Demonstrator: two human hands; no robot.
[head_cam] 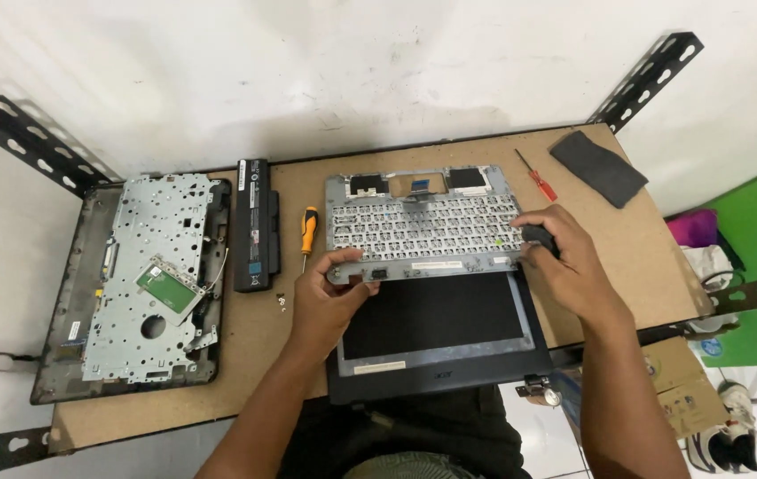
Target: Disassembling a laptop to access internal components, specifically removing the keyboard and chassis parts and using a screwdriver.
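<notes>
A grey laptop keyboard frame lies upside down at the middle of the brown table, its metal back facing up. It rests over the top edge of a dark laptop screen panel that hangs over the near table edge. My left hand grips the frame's near left corner. My right hand presses a small black object against the frame's right end.
At the left lies an open laptop base with a silver metal plate and a green board. Beside it are a black battery, an orange-handled screwdriver and loose screws. A red screwdriver and dark cloth sit far right.
</notes>
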